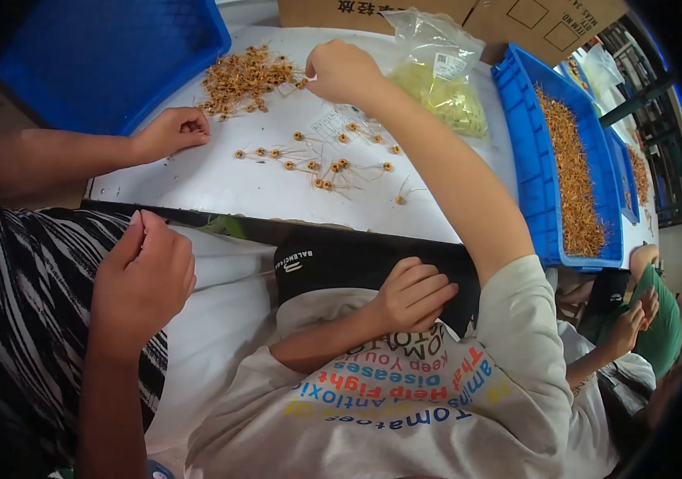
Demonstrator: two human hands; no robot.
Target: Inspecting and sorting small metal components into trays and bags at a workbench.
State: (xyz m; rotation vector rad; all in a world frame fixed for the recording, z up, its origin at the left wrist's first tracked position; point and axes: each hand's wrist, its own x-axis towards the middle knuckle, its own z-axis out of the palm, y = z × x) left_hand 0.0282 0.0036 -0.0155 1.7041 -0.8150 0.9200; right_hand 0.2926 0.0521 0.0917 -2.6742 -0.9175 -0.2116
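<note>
My right hand (342, 72) reaches to the far side of the white table, its fingers pinched at the edge of a pile (245, 78) of small round orange-and-black pieces with thin wiry stems. One such piece lies right by its fingertips; whether it is gripped cannot be told. My left hand (416, 294) is closed in front of my chest, over my lap, and what it holds, if anything, is hidden. Several similar loose pieces (343, 163) lie scattered on the table (237, 188) between my hands, their stems pointing various ways.
A clear bag (444, 88) of yellow-green contents stands at the back. Right of it is a blue crate (547, 172) full of similar pieces; a blue tray (129, 60) is at far left. The left neighbour's hands (173, 132) are close by; cardboard boxes (540, 28) stand behind.
</note>
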